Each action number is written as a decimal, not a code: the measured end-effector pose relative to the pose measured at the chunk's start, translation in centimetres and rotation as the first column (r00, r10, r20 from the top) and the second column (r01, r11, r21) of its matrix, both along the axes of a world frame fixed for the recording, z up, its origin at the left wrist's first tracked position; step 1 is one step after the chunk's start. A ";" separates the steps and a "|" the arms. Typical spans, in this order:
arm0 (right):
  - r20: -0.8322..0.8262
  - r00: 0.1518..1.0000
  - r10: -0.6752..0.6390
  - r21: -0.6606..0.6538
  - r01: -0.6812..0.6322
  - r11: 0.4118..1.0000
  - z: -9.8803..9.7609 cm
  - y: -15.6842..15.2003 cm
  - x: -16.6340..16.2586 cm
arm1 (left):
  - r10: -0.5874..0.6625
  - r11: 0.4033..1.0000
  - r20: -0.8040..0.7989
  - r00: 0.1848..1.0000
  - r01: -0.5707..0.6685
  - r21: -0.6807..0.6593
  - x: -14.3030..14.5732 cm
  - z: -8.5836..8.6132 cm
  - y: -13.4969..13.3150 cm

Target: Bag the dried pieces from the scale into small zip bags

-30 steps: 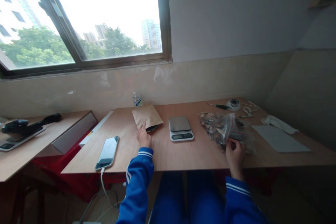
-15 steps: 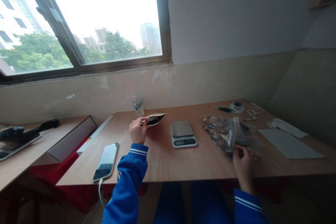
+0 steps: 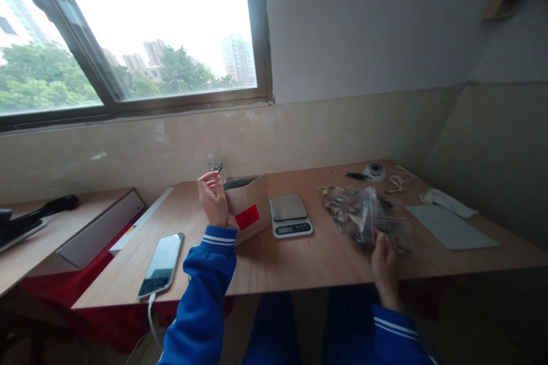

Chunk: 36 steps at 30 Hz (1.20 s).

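Note:
A brown paper bag [image 3: 249,214] with a red label stands upright, its mouth gaping at the top. Against its left side is my left hand [image 3: 214,201], fingers raised, apart and loosely bent, with nothing seen between them. Just right of the bag sits a white kitchen scale [image 3: 291,215] with a bare metal plate. Farther right, my right hand [image 3: 384,251] pinches the edge of a clear zip bag [image 3: 367,211]. Brownish dried pieces show through the plastic around it. Another zip bag [image 3: 396,227] lies partly behind this hand.
A phone [image 3: 161,265] on a cable lies at the left front. Behind the paper bag stands a plastic bottle [image 3: 216,166]. At the back right are a screwdriver [image 3: 356,175] and a round white camera [image 3: 375,171]. A white sheet [image 3: 451,228] and a cloth [image 3: 449,203] lie right.
The paper bag, earlier tilted with its mouth towards me and held at the rim, now stands upright. My left hand has let go of the rim. My right hand stays at the zip bag.

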State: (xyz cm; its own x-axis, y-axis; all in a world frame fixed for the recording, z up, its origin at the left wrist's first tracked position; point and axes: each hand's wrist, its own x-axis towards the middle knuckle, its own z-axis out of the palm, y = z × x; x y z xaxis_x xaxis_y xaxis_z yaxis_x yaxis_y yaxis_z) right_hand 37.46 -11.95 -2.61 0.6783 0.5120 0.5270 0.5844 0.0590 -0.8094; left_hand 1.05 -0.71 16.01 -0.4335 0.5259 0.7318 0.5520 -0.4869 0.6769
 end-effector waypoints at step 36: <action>0.036 0.667 0.744 -0.456 -0.651 0.606 10.0 -1.7 -16.2 | -0.409 0.292 0.790 0.458 0.885 -0.362 7.2 -11.6 -11.2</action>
State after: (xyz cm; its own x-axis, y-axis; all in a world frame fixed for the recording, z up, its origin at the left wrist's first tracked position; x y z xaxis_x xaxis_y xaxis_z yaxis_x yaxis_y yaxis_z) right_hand 21.24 -13.62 7.40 -0.0715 0.9630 0.2598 0.6440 0.2435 -0.7253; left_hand 8.29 -11.96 4.43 0.2065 0.9636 -0.1698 -0.2348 0.2173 0.9475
